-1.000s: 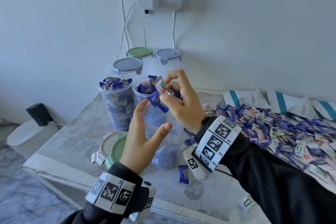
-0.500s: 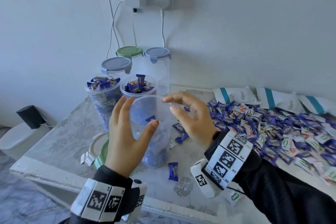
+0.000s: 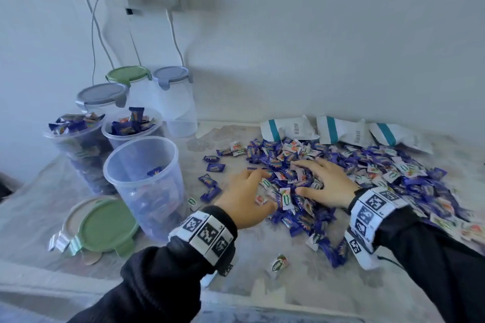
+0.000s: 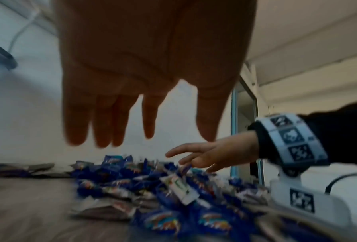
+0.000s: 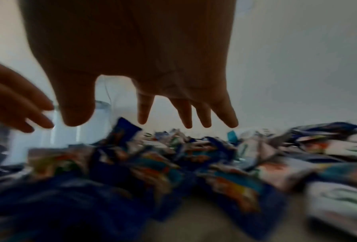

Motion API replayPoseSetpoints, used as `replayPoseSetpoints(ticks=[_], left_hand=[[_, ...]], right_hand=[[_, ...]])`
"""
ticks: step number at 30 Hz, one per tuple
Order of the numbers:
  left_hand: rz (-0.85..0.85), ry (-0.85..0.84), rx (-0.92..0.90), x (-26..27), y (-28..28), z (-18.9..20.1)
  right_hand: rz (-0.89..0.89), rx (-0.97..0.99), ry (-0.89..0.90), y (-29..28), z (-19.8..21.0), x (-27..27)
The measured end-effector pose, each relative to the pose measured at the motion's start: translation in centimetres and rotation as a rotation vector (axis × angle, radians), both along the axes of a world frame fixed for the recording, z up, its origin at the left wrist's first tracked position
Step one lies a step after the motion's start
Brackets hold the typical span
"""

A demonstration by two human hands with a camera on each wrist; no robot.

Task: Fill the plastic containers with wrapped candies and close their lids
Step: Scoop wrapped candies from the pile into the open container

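A big heap of wrapped candies (image 3: 367, 173), blue and white, covers the right half of the table. Both hands hover over its near left edge. My left hand (image 3: 245, 193) has its fingers spread and straight, as the left wrist view (image 4: 132, 114) shows. My right hand (image 3: 325, 181) is likewise spread above the candies (image 5: 173, 155), holding nothing. A clear open container (image 3: 147, 186), partly filled, stands left of the hands. Two heaped open containers (image 3: 78, 149) (image 3: 131, 126) stand behind it.
A green lid (image 3: 107, 228) lies on a clear lid at the table's front left. Three lidded empty containers (image 3: 173, 97) stand against the wall under a socket with cables. Opened candy bags (image 3: 288, 128) lie at the back right. One stray candy (image 3: 279, 263) lies near the front.
My right hand dropped its candies into the front container; my left hand let go of that container. Both hands then moved right to the heap.
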State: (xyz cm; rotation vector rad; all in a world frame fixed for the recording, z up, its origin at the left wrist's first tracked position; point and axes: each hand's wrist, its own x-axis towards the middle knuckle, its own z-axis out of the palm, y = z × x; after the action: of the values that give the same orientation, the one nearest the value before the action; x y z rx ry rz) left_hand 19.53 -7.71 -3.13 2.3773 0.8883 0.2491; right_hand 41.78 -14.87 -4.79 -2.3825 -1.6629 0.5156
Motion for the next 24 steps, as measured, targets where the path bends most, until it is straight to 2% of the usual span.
replayPoseSetpoints(ticks=[2,4,9,14,20,24], left_hand=[[-0.036,0.303,-0.027,2.4,0.8,-0.8],[-0.062,0.434,-0.027,4.4,1.4,-1.6],[-0.184,0.538,-0.058,7.2,1.5,-2.3],[-0.268,0.633,-0.009,7.6,-0.4,-2.5],[-0.195,0.621,0.181,7.6,-3.2,-4.0],[-0.143,0.585,0.286,8.0,-3.7,-4.3]], right_hand=[[-0.032,-0.134,-0.036,0.0,-0.8,1.9],[-0.023,-0.197,-0.019,-0.1,-1.0,2.7],[0.055,-0.265,-0.101,-0.9,-0.7,2.3],[0.180,-0.294,-0.071,-3.3,0.1,2.0],[0.251,-0.280,-0.231,-5.9,-0.1,0.6],[0.223,-0.303,-0.244,-5.2,-0.1,0.7]])
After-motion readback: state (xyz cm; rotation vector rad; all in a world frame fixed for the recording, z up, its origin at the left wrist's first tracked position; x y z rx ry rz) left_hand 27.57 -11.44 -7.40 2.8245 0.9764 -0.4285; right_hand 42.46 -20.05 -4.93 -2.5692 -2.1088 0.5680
